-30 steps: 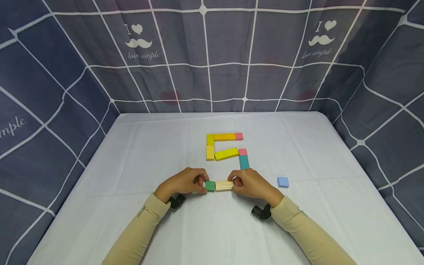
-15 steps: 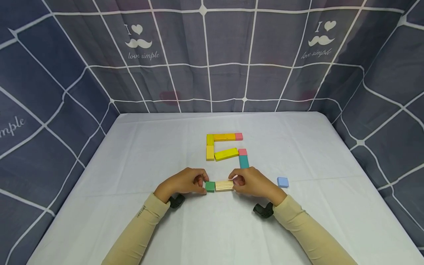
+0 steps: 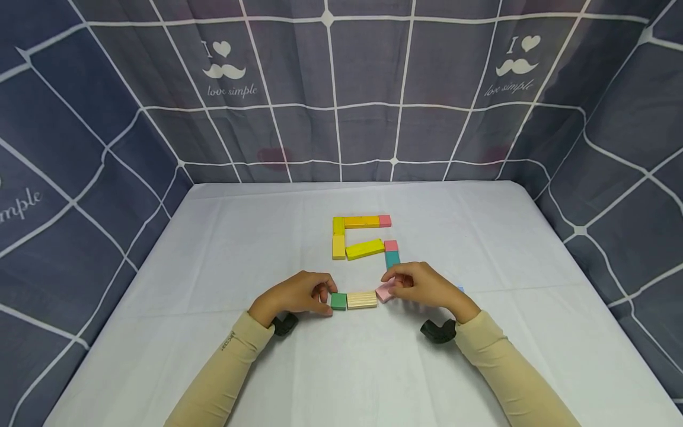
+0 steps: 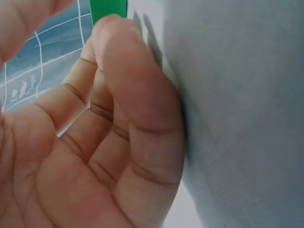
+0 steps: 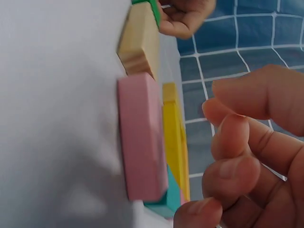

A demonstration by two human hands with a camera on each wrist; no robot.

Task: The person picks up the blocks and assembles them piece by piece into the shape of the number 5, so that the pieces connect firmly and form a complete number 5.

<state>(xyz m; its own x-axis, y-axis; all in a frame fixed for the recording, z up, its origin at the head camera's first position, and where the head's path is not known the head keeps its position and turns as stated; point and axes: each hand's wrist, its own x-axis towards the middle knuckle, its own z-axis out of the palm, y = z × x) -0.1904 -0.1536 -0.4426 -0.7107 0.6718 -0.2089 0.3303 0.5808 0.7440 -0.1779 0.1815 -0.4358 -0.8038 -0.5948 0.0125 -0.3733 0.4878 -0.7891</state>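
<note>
My left hand (image 3: 299, 295) rests low on the table, thumb and index fingertip pinching the left end of a green block (image 3: 338, 301). In the left wrist view that green block (image 4: 108, 10) peeks out behind a fingertip. Against its right side lies a plain wooden block (image 3: 361, 299). A pink block (image 5: 140, 137) sits at an angle by the wooden block's right end, one corner close to it. My right hand (image 3: 424, 284) hovers just over the pink block with fingers loosely bent; in the right wrist view the fingertips are apart from it.
Yellow (image 3: 338, 247), orange (image 3: 361, 222), pink (image 3: 385, 221) and teal blocks (image 3: 392, 258) form a bent line farther back. A slanted yellow block (image 3: 365, 249) is part of it. A blue block (image 3: 460, 289) is mostly hidden behind my right hand. Grid-patterned curtains (image 3: 368, 136) enclose the table.
My right hand has come off the row and moved right and slightly away, uncovering the angled pink block. It now covers most of the blue block. My left hand has stayed put.
</note>
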